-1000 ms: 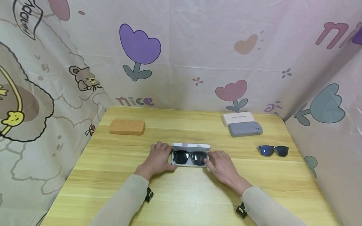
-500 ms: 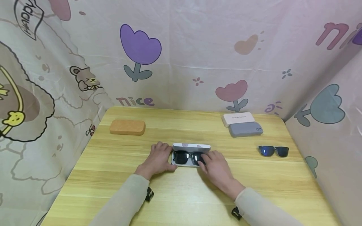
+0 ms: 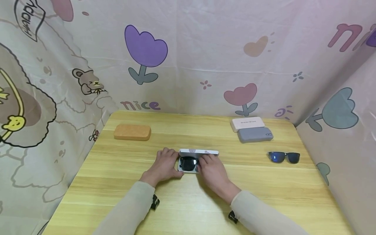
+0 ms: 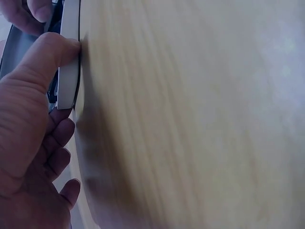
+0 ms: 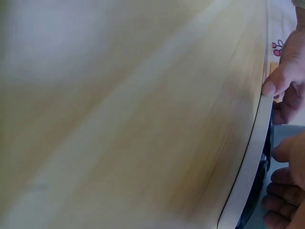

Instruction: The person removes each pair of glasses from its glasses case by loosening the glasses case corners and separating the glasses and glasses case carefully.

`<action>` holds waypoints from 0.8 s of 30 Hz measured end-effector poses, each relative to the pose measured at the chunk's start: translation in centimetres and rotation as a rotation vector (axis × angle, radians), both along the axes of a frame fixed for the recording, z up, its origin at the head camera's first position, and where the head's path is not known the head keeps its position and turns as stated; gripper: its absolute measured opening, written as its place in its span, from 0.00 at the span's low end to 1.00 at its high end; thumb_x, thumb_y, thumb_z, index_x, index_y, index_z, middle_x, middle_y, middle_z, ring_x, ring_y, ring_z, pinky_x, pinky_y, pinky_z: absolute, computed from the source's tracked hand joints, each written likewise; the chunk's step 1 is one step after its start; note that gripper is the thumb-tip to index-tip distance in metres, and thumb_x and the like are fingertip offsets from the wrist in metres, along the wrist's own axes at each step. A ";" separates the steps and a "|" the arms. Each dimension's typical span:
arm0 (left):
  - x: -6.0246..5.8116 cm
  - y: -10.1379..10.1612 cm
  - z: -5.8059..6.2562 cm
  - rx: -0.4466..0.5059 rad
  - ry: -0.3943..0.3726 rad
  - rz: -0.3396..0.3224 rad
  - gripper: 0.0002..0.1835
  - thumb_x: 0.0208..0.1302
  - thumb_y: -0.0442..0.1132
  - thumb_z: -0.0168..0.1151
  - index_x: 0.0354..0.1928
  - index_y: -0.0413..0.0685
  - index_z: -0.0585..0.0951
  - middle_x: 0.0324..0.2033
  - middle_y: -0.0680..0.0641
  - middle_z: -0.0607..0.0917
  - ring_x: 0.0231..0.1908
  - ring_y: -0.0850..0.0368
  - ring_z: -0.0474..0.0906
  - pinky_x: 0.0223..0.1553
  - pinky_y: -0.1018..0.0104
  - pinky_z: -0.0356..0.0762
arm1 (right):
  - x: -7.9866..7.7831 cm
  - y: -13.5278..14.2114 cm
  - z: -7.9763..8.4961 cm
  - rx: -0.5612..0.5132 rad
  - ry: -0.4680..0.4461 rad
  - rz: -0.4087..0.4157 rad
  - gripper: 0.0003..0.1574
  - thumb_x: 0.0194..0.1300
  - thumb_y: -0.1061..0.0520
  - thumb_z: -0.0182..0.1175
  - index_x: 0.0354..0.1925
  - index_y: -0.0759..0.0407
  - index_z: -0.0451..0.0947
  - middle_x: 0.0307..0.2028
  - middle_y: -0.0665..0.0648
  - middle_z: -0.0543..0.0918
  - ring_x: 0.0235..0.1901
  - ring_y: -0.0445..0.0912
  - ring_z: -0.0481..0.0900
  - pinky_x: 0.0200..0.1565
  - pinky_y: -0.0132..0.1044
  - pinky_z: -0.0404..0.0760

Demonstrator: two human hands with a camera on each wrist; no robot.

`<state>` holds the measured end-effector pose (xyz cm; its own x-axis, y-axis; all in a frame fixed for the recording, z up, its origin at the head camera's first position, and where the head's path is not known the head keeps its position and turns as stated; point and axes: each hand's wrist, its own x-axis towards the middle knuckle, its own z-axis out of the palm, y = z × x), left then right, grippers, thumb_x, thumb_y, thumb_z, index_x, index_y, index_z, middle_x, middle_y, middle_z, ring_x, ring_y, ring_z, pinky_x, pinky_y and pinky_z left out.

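An eyeglass case [image 3: 183, 171], white outside and grey inside, lies with its lid raised at the middle of the table. A pair of black sunglasses [image 3: 188, 164] rests in it, left lens showing. My left hand [image 3: 164, 164] grips the case's left end, thumb [image 4: 66, 46] against the front wall. My right hand [image 3: 213, 171] covers the right lens, its curled fingers and thumb pinching the sunglasses near the bridge. In the right wrist view, the right hand's fingers [image 5: 286, 191] are bent close beside the dark frame, inside the front wall.
On the wooden table [image 3: 188, 202], an orange case [image 3: 132, 132] lies at back left. A white case [image 3: 247, 123] and a grey-blue case [image 3: 255, 134] lie together at back right. Blue-lensed sunglasses [image 3: 284, 157] sit on the right. Printed curtains [image 3: 188, 49] hang behind and beside the table.
My right hand has moved left from the case's right end, over the right lens to the bridge of the black sunglasses. The left hand and the case have stayed put.
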<state>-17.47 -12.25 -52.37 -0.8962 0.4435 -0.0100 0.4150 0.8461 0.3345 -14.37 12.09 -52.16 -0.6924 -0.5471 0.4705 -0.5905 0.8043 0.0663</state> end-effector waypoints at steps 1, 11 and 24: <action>0.0 0.0 0.0 0.003 0.000 0.001 0.42 0.51 0.63 0.79 0.61 0.42 0.81 0.57 0.47 0.83 0.59 0.48 0.70 0.69 0.43 0.62 | 0.0 -0.2 0.1 0.014 0.004 -0.004 0.16 0.66 0.54 0.72 0.45 0.65 0.86 0.42 0.58 0.89 0.45 0.53 0.84 0.54 0.45 0.81; 0.0 0.0 0.2 -0.004 -0.004 0.005 0.42 0.51 0.64 0.79 0.60 0.43 0.81 0.56 0.48 0.83 0.57 0.49 0.70 0.67 0.44 0.63 | -0.5 -0.9 -0.5 0.059 0.027 -0.023 0.11 0.66 0.58 0.67 0.41 0.66 0.85 0.38 0.58 0.87 0.42 0.53 0.83 0.54 0.45 0.80; 0.1 0.0 0.1 0.008 -0.003 0.008 0.42 0.50 0.63 0.80 0.60 0.42 0.81 0.55 0.48 0.83 0.56 0.49 0.70 0.67 0.44 0.63 | -0.5 -1.2 -0.2 0.133 0.049 -0.018 0.04 0.55 0.67 0.63 0.32 0.63 0.84 0.31 0.55 0.86 0.38 0.51 0.80 0.51 0.43 0.77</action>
